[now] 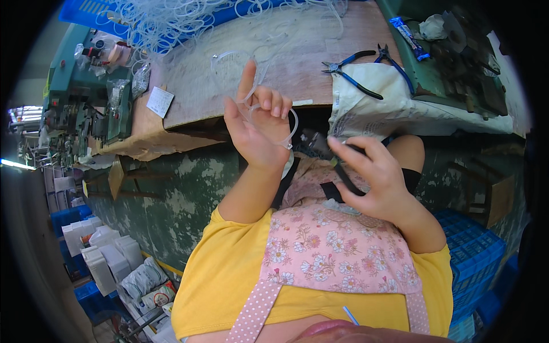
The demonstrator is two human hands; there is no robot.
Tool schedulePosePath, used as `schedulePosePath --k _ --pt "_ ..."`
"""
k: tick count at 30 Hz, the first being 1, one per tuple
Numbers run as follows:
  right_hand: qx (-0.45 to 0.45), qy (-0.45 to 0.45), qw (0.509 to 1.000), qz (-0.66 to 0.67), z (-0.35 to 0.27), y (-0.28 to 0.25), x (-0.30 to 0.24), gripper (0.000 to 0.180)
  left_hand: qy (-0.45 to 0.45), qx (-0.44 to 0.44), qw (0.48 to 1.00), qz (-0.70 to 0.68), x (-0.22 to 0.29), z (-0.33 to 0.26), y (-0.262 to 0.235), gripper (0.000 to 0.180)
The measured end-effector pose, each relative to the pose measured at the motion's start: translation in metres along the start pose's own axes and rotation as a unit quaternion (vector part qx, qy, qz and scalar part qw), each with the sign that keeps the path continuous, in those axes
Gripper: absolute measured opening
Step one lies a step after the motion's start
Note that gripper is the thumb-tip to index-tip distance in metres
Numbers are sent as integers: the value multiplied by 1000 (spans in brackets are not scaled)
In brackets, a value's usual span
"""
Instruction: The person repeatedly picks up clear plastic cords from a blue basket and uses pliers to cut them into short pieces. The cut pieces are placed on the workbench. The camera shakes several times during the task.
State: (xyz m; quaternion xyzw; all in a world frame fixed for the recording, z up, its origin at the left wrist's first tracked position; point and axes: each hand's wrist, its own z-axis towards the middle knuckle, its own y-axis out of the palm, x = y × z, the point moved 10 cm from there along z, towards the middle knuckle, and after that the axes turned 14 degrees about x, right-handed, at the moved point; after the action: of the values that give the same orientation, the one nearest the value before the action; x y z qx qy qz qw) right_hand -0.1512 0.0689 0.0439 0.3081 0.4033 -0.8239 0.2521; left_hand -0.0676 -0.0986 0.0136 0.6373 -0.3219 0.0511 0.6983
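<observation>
My left hand (pixel 260 128) is raised in front of the table edge, index finger and thumb stretched out, the other fingers curled. A thin clear plastic tube (pixel 296 122) runs through it and loops past the palm; a small metallic bit shows on the loop near the wrist. More of the clear tubing curves beyond the fingertips over the table. My right hand (pixel 374 177) is closed round dark-handled pliers (pixel 350 178), held over my lap. Their jaws point toward my left wrist and are blurred, so their exact kind is hard to tell.
Tangled clear tubing (pixel 166 23) fills a blue tray (pixel 229 12) at the back. Two blue-handled cutters (pixel 355 74) lie on white sacking (pixel 366 108). Green machines stand on both sides. A paper slip (pixel 160 102) lies left. Blue crates (pixel 472 246) are stacked beside me, right.
</observation>
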Motion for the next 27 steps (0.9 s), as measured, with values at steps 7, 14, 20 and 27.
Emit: schedulePosePath --k 7,14,20,27 --pt "-5 -82 988 -135 -7 7 -19 64 17 -24 1000 2 6 -7 14 64" --pt "-51 -56 989 -129 -10 11 -13 76 -38 -34 996 73 -9 -3 5 69" --pt "7 -10 999 -47 -10 -12 -7 68 176 -267 625 712 -33 1 4 26" --pt "-72 -18 997 -24 -21 13 -10 68 434 -207 305 822 -45 103 2 20"
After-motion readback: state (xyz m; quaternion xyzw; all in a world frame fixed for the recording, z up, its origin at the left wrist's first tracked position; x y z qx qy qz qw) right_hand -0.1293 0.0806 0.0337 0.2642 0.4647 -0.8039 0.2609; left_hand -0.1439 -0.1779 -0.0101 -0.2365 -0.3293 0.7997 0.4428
